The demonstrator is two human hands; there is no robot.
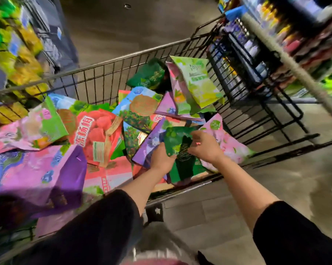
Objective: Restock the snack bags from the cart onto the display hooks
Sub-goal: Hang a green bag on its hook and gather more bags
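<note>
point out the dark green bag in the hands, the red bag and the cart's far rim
dark green bag (178, 142): head view, on its glossy upper front between the two hands
red bag (96, 131): head view, on its printed front, mid-cart
cart's far rim (123, 58): head view, on the top wire bar

1. Wire cart (111, 63) holds a jumbled heap of snack bags: pink, purple, red, green.
2. Dark green bag (177, 142) lies near the cart's near right corner, tilted, atop the heap.
3. Light green bag (198, 83) leans against the far right corner.

Grey tiled floor (134, 29) runs down the aisle. Blurry shelves (302, 33) of colourful packets on the right, with a black wire rack (257, 104) just below them.
</note>
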